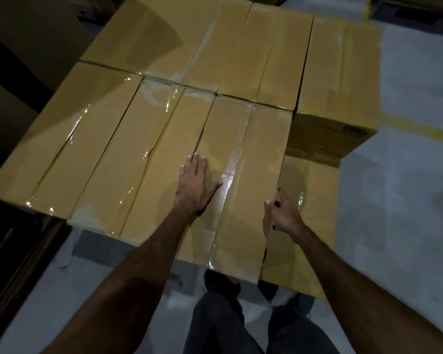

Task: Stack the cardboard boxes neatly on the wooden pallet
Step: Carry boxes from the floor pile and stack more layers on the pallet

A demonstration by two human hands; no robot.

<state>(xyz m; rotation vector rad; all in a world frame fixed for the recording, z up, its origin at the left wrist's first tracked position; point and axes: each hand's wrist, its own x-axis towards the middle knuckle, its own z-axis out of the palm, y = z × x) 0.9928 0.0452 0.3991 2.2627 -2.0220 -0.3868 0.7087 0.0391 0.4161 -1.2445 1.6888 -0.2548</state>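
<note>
Several taped brown cardboard boxes form a stack in front of me. The nearest top box (241,154) lies lengthwise and overhangs toward me. My left hand (196,183) rests flat on its top, fingers straight. My right hand (284,213) grips its right top edge, thumb on top and fingers down the side. Another top box (149,149) sits just left of it, and a third (62,134) further left. A lower box (315,195) shows under my right hand. The pallet is hidden under the stack.
More boxes (256,52) fill the back row, one lower box (340,72) at the right. Grey concrete floor (407,200) with a yellow painted line (420,129) lies to the right. Dark shelving (10,238) stands at the left. My legs and shoes (223,282) are below.
</note>
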